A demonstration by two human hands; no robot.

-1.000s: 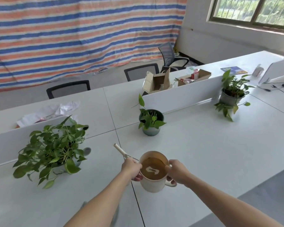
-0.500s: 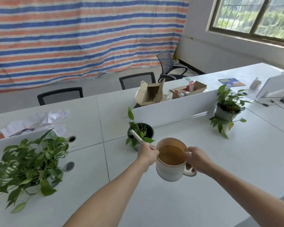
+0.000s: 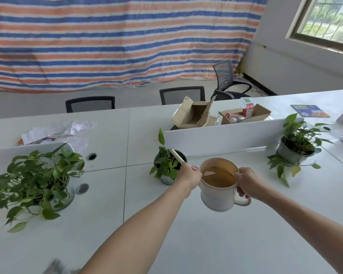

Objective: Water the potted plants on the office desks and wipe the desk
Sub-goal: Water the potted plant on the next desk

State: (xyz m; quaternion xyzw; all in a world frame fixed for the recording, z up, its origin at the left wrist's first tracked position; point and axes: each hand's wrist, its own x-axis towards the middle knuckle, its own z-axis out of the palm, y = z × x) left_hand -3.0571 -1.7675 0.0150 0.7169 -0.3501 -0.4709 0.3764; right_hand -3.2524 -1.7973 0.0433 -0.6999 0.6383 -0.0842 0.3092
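A cream watering can (image 3: 216, 196) full of water hangs above the white desk (image 3: 236, 234). My right hand (image 3: 248, 183) grips its handle and my left hand (image 3: 189, 176) holds the base of its spout. The spout tip (image 3: 176, 155) reaches over the small middle potted plant (image 3: 167, 165) in a dark pot. A big leafy potted plant (image 3: 34, 182) stands at the left, and a third potted plant (image 3: 297, 143) in a grey pot stands at the right.
White divider panels (image 3: 226, 135) run along the desk's back. Behind them lie crumpled papers (image 3: 61, 131), two open cardboard boxes (image 3: 194, 113) and a blue booklet (image 3: 309, 110). Office chairs (image 3: 181, 94) stand beyond. A grey cloth (image 3: 55, 267) shows at the bottom edge.
Both hands carried the watering can forward and up, so the spout now sits over the middle plant. My view swung left and nearer to the desk.
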